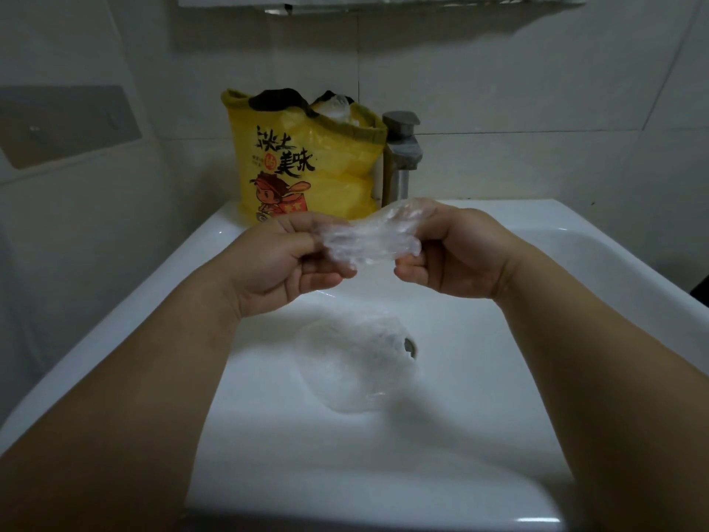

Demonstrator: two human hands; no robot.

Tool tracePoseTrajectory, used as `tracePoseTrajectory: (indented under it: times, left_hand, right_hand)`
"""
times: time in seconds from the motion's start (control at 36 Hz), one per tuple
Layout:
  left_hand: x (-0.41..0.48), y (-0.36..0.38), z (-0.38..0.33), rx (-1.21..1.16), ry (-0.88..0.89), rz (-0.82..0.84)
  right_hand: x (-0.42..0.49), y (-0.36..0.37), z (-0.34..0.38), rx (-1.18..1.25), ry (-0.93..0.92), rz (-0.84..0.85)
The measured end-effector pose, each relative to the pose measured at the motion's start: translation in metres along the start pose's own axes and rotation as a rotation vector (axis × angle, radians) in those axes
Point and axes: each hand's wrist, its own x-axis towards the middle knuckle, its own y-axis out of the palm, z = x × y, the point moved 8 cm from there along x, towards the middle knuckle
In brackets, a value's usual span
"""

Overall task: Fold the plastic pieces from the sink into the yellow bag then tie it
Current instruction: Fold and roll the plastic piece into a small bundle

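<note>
Dim, greyish and soft overall, lit weakly from above, with small white glints on the sink (268, 474) rim, faint arm shadows across its bowl, tile lines on the wall (498, 90) bowed by the wide lens, and the dark forearms (126, 408) blurred toward the bottom corners.

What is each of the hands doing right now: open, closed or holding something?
Left hand: closed, pinching one end of the clear plastic piece.
Right hand: closed, gripping its other end.
</note>
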Motion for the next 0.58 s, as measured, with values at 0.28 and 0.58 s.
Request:
tracePoseTrajectory:
  times: [0.28,0.58]
  left_hand:
    - [-0.001,-0.001,-0.004,0.072,0.036,-0.035]
    - [-0.001,-0.011,-0.01,0.381,0.132,-0.244]
  right_hand:
    - [-0.002,-0.003,-0.002,-0.064,0.038,0.003]
    - [0.004,-0.012,0.008,-0.493,-0.112,-0.297]
